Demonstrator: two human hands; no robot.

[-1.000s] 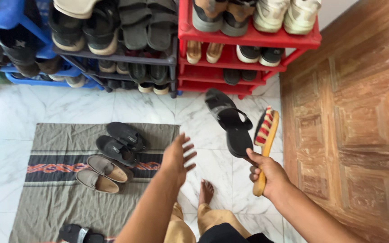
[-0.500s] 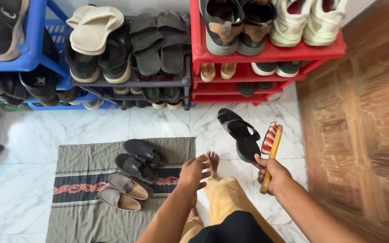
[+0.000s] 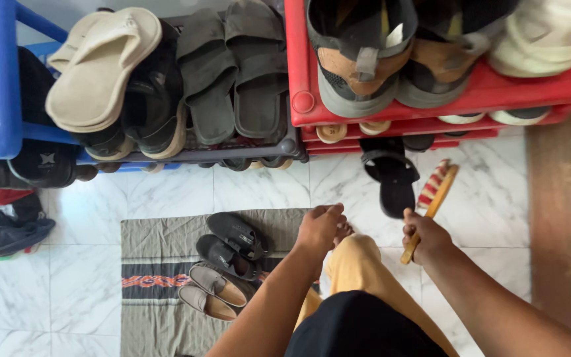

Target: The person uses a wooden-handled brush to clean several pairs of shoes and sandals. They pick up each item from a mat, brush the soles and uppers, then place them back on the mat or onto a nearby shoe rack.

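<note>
My right hand (image 3: 425, 233) is closed around the wooden handle of a shoe brush (image 3: 431, 201), its bristled head out over the marble floor (image 3: 490, 198) beside black sandals (image 3: 391, 175). It looks light and rigid; the handle's end suits gripping. My left hand (image 3: 320, 228) hangs loosely curled, holding nothing.
</note>
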